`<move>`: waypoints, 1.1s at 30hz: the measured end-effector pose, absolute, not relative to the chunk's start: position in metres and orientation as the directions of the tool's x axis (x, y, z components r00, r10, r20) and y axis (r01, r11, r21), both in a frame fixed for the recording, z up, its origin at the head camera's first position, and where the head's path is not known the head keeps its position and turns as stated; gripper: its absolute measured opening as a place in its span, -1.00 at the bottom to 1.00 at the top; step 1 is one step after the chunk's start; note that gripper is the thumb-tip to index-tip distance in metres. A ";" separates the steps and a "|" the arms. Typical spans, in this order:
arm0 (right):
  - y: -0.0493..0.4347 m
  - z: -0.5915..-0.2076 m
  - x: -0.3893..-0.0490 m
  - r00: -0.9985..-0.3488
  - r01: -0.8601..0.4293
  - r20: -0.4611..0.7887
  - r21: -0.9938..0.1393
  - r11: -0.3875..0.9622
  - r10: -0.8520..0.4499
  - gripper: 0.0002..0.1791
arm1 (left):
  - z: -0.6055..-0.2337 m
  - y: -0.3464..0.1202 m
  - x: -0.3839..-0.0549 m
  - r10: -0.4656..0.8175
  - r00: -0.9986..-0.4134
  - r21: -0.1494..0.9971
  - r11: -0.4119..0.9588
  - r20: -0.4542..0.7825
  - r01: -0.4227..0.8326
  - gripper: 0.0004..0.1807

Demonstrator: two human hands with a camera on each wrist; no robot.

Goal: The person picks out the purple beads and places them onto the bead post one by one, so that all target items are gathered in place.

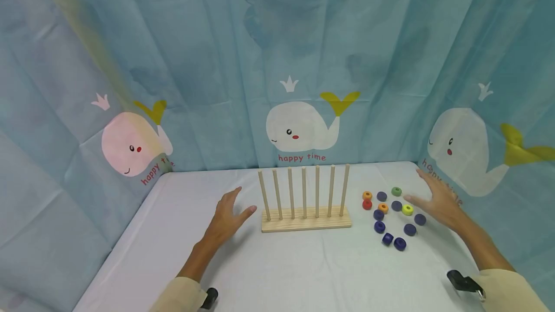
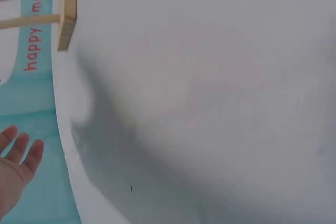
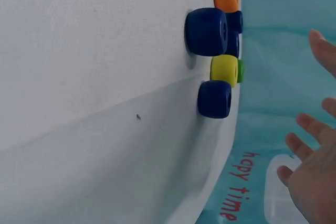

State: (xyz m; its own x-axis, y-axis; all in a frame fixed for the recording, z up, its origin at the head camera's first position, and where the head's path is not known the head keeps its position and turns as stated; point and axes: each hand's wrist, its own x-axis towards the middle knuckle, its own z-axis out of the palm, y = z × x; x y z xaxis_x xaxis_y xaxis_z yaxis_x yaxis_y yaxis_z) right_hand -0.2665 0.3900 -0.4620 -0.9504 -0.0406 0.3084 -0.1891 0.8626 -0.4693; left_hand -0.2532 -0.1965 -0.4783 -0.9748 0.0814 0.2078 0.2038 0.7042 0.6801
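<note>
A wooden rack (image 1: 306, 225) with several upright bare pegs stands mid-table in the head view. Left of it, my left hand (image 1: 226, 219) hovers with spread fingers and holds nothing. To the rack's right lies a loose group of beads: several dark blue ones such as this blue bead (image 1: 409, 229), two orange, a red bead (image 1: 367, 204), a yellow bead (image 1: 407, 210) and a green bead (image 1: 396, 191). Just right of these beads hangs my right hand (image 1: 440, 201), fingers apart, nothing in it. The right wrist view shows the beads up close beside that hand.
White cloth (image 1: 303, 268) covers the table. Behind it hangs a blue curtain (image 1: 208, 85) printed with whales, which also runs along both sides. A black strap end (image 1: 464, 283) sticks out at the right sleeve, and another (image 1: 210, 298) at the left.
</note>
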 end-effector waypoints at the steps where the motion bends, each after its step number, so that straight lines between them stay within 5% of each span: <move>1: 0.391 -0.462 -0.265 -0.952 -0.189 0.304 -0.480 0.857 -0.040 0.03 | -0.478 -0.193 -0.252 0.074 -0.977 0.700 0.687 0.200 0.195 0.00; 12: 0.405 -0.466 -0.243 -0.982 -0.170 0.166 -0.561 0.810 -0.091 -0.12 | -0.497 -0.162 -0.248 0.007 -0.986 0.865 0.479 0.167 0.150 -0.23; 33: 0.415 -0.484 -0.233 -0.995 -0.054 -0.042 -0.560 0.827 -0.093 -0.46 | -0.515 -0.146 -0.243 0.073 -0.992 0.909 0.400 0.099 0.120 -0.22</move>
State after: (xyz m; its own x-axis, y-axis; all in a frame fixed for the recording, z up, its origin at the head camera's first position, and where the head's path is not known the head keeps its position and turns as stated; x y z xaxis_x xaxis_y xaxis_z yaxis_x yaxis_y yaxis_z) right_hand -0.2335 0.4150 -0.4843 -0.9948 -0.0928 -0.0418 -0.0536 0.8267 -0.5601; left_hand -0.2426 -0.1455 -0.5148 -0.9925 0.0729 0.0985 0.1196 0.4002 0.9086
